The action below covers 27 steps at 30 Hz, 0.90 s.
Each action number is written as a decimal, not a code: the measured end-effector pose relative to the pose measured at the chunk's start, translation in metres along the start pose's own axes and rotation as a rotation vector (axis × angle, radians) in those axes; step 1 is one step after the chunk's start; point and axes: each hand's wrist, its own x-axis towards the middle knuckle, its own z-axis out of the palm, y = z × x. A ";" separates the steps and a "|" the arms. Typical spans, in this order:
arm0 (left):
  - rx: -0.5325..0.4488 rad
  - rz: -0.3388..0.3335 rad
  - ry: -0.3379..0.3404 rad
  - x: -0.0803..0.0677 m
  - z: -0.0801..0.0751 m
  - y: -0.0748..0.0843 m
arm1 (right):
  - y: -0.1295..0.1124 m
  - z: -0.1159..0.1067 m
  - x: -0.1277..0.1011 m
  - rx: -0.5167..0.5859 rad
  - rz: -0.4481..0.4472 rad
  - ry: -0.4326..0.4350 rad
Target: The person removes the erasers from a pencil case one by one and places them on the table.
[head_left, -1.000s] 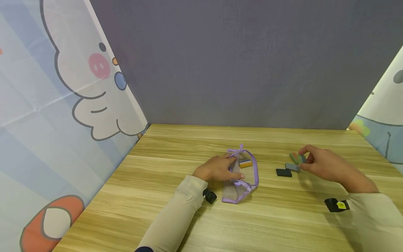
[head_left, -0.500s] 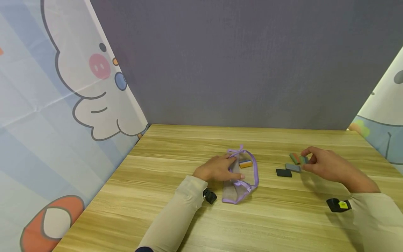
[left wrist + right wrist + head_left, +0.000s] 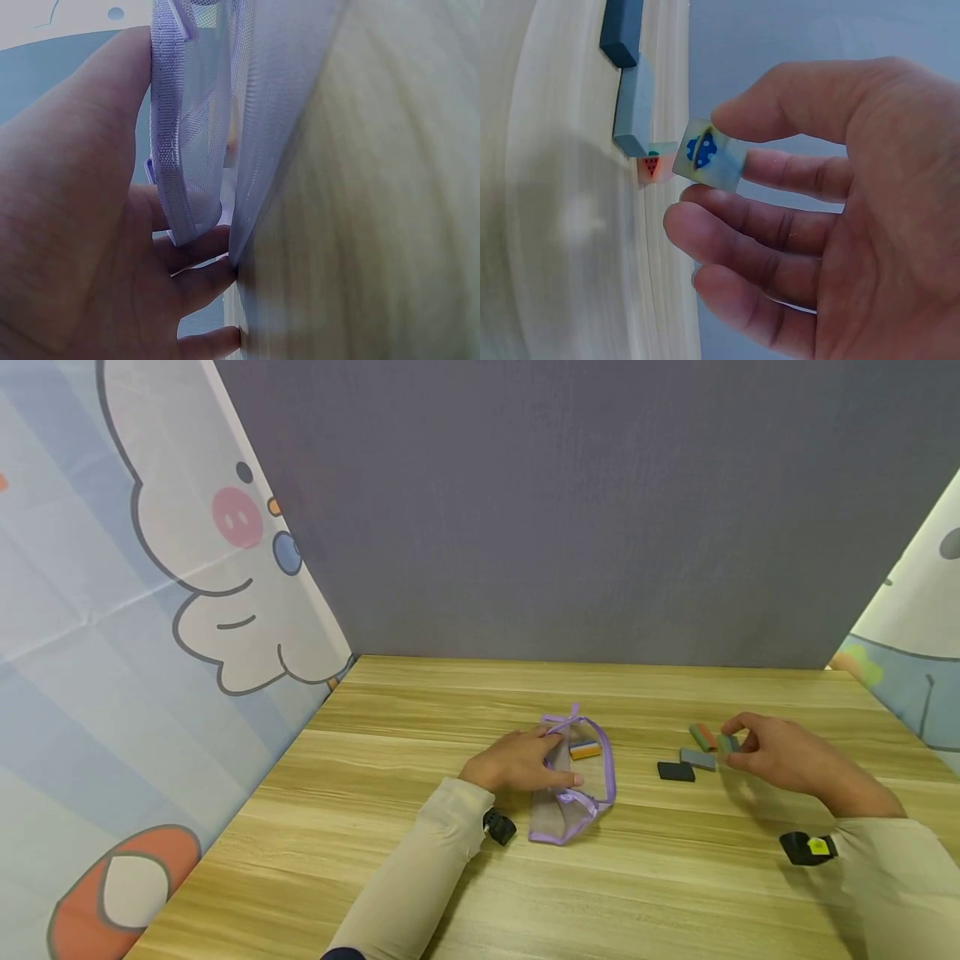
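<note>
A purple-trimmed mesh pouch (image 3: 611, 768) lies on the table, an orange, white and blue eraser (image 3: 586, 751) showing within its outline. Spread across the pouch's mouth is my left hand (image 3: 519, 760); in the left wrist view its fingers reach in at the purple band (image 3: 171, 127), against the mesh. My right hand (image 3: 783, 758) pinches a small greenish block-shaped eraser (image 3: 711, 156) between thumb and fingers, a blue planet-like print on its end. Close beside it lie a green and orange eraser (image 3: 703, 737) with a strawberry print, a grey eraser (image 3: 697, 760) and a black one (image 3: 677, 772).
The wood-grain table (image 3: 420, 693) ends at a dark grey panel (image 3: 570, 527) behind. A cartoon-printed cloth (image 3: 97, 693) hangs along the left side, and another printed cloth (image 3: 915, 660) stands at the right.
My right hand has shifted slightly right and drawn the pinched eraser away from the green and orange one, leaving a small gap. The left hand and the pouch have stayed put.
</note>
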 end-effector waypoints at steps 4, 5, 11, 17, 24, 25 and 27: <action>-0.002 -0.003 -0.004 0.000 0.000 0.000 | 0.003 0.002 0.000 -0.005 -0.003 0.000; -0.001 -0.003 -0.005 0.000 0.000 0.000 | 0.004 0.002 0.000 -0.004 -0.003 -0.003; 0.003 -0.003 -0.005 0.000 -0.001 0.000 | 0.011 0.005 0.000 -0.005 0.005 -0.016; -0.001 -0.006 -0.007 -0.001 -0.002 0.001 | 0.016 0.007 0.001 -0.008 0.012 -0.017; -0.009 -0.001 -0.006 0.000 0.000 0.000 | 0.018 0.007 0.001 -0.019 0.034 -0.023; -0.011 -0.001 -0.006 0.000 0.000 0.000 | 0.018 0.007 0.001 -0.018 0.034 -0.020; -0.016 -0.003 -0.007 0.000 0.000 -0.001 | 0.019 0.008 0.001 -0.013 0.034 -0.020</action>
